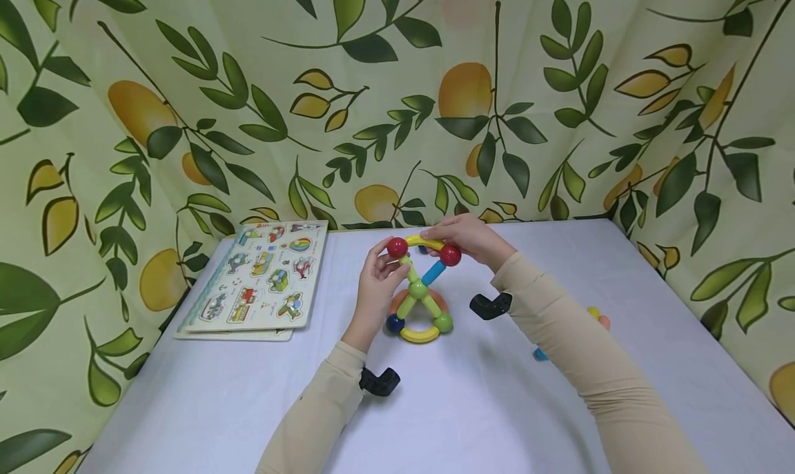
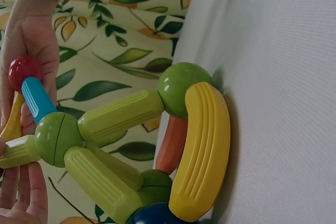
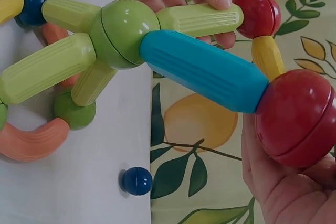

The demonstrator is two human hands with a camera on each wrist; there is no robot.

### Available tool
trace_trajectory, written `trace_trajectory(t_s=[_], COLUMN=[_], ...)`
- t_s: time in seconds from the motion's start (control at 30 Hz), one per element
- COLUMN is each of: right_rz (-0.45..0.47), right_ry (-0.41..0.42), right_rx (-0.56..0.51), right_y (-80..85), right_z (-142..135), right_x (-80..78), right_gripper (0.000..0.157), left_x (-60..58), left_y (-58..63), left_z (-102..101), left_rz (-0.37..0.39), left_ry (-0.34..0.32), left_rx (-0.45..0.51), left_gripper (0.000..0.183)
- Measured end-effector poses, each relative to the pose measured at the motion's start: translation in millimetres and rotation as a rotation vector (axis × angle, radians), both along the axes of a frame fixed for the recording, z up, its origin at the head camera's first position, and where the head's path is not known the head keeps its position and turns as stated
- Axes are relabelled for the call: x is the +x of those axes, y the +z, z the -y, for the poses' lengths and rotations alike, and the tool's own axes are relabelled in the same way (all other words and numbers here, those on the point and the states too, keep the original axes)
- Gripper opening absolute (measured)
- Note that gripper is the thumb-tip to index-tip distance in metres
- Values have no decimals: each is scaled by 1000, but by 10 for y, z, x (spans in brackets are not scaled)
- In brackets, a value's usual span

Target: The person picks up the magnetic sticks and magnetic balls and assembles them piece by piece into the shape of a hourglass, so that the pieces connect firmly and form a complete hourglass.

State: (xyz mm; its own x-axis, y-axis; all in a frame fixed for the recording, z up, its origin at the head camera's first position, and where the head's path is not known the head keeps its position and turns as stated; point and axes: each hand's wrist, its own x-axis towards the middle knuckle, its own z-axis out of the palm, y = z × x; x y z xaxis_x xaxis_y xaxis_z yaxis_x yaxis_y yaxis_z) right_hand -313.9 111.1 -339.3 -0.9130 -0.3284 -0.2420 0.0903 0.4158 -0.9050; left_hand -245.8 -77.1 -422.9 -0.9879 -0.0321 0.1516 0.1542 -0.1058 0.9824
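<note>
A figure of magnetic building sticks and balls stands upright on the table, with a green ball [image 1: 419, 290] at its middle. My left hand [image 1: 373, 285] pinches the upper light green stick [image 3: 202, 19], thumb across it, close to one red ball [image 1: 397, 248]. My right hand [image 1: 470, 238] grips around the other red ball [image 3: 296, 118], at the end of the yellow curved stick [image 1: 425, 241] that bridges the two red balls. The blue stick [image 3: 205, 69] runs from that ball to the green middle. Below, light green legs meet a base with yellow [image 2: 202, 150] and orange curved sticks.
Two picture puzzle boards [image 1: 257, 281] lie stacked at the table's left. A loose dark blue ball [image 3: 137, 181] sits behind the figure. Blue [image 1: 540, 354], yellow and orange pieces lie partly hidden by the right forearm. A leaf-print curtain [image 1: 397, 115] surrounds the table.
</note>
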Motion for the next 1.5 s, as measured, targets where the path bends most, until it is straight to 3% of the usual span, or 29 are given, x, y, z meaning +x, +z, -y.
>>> trace_trajectory(t_s=[0.33,0.6,0.73,0.93,1.17,1.27,1.4,1.5], right_rz=[40,39,78,43,102,130,158,134], right_ry=[1,19,18,-5,-72,-75,64,126], right_rx=[-46,-18,-89,-122,-124,-59,143,251], right_y=[-16,-122,-161,-152,-284,-478,-801,-931], right_z=[12,-196,-287,-232,-347,-427,-399,-276], right_x=[25,77,163,205,205,265,424,530], right_gripper=[38,52,47,49,69,72,63,66], left_x=[12,32,25,23,24,17,16,13], left_y=[-9,-4,3,18,13,9,24,52], left_z=[-13,-28,-20,2,0,9,41,68], left_rz=[-14,-8,-13,-24,-6,5,13,-1], left_ry=[10,14,18,35,27,0,-103,-154], left_rx=[5,15,20,15,21,24,-2,-27], left_gripper=[62,62,64,63,64,67,77,80])
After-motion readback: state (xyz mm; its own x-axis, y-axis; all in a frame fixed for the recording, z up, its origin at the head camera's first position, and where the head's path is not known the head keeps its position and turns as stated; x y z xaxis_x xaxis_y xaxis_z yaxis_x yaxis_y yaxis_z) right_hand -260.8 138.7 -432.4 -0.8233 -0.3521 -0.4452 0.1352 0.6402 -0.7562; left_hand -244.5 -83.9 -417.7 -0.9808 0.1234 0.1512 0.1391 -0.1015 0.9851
